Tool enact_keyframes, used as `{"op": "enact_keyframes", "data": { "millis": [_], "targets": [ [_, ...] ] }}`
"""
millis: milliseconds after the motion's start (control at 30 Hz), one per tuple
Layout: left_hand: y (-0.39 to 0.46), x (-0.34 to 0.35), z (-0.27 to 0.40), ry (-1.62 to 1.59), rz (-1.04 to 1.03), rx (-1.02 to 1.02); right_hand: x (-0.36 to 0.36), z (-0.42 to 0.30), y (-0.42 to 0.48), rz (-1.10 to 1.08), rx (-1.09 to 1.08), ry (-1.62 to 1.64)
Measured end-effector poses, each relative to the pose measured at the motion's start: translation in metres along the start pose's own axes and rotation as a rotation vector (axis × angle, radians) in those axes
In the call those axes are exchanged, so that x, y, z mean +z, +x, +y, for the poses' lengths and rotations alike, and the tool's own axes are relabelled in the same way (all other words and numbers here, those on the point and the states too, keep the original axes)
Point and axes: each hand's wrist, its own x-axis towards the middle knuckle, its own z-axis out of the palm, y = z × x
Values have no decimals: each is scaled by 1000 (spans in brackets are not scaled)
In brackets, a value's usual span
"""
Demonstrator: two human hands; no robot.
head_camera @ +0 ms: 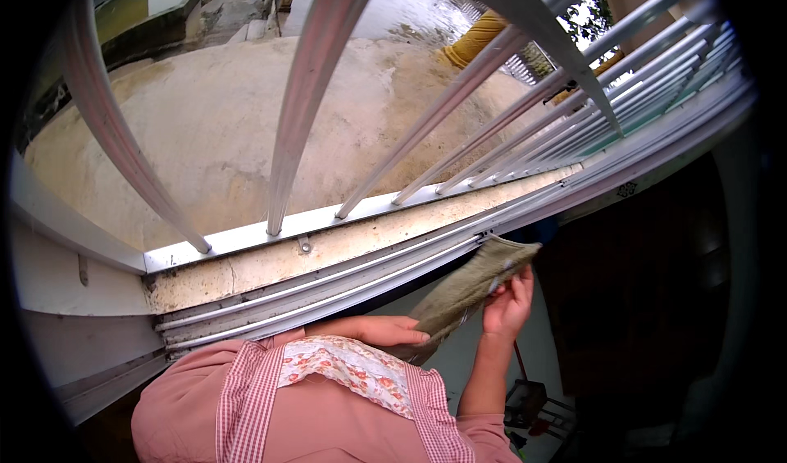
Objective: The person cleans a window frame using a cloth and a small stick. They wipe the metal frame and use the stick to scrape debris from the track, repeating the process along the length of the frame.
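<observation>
An olive-green cloth (458, 294), folded into a flat strip, stretches between my two hands beside the window track. My left hand (393, 331) grips its lower end, thumb on top. Near the upper end, my right hand (509, 303) pinches the cloth's edge between bent fingers. The cloth's far corner lies by the aluminium sliding-window track (320, 303), close to a small dark fitting on it; whether they touch I cannot tell. Dark grime lines the grooves of this track at its left end.
Upright metal bars (295, 106) rise from a rail (307, 222) beyond the stained sill (369, 235). Outside are a concrete surface (246, 125) and a yellow column (476, 39). A white frame (80, 278) stands at the left. Below right, a small dark stand (529, 401) is on the pale floor (541, 352).
</observation>
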Motion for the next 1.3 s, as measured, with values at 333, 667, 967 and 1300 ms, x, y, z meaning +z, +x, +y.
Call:
{"op": "enact_keyframes", "data": {
  "millis": [333, 667, 967, 1300],
  "targets": [
    [9, -7, -2, 222, 302, 500, -11, -20, -11, -87, -295, 32],
    [-3, 6, 18, 186, 332, 515, 27, -36, -25, 29, -496, 46],
    [-26, 21, 50, 886, 706, 785, 21, -41, 1, -137, -524, 88],
    [-34, 42, 68, 145, 982, 678, 44, -47, -22, -399, -915, -152]
  ]
}}
